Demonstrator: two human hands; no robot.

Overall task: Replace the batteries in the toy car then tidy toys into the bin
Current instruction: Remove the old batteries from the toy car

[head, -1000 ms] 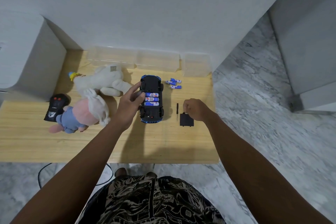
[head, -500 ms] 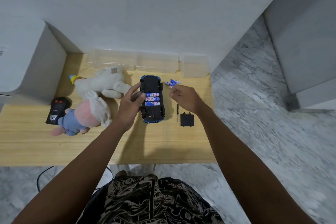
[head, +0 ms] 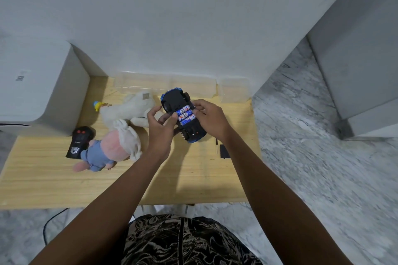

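The blue and black toy car [head: 172, 98] lies upside down and turned at an angle on the wooden table [head: 53, 178]. Its battery bay is uncovered and shows three blue and white batteries [head: 184, 114]. My left hand [head: 160, 133] grips the car's left side with curled fingers. My right hand [head: 212, 121] curls round the car's right side, its fingertips at the batteries' ends. The black battery cover [head: 224, 151] and a small screwdriver [head: 216, 143] lie on the table beside my right wrist. My right hand hides the loose batteries.
Clear plastic bins [head: 168, 84] stand along the wall behind the car. A white plush [head: 129, 108], a pink and blue plush [head: 107, 149] and a black remote [head: 78, 143] lie at the left. A white box [head: 38, 92] stands at the far left.
My right hand left the cover, passed the loose batteries and came onto the car's right side. The car has turned at an angle between both hands.
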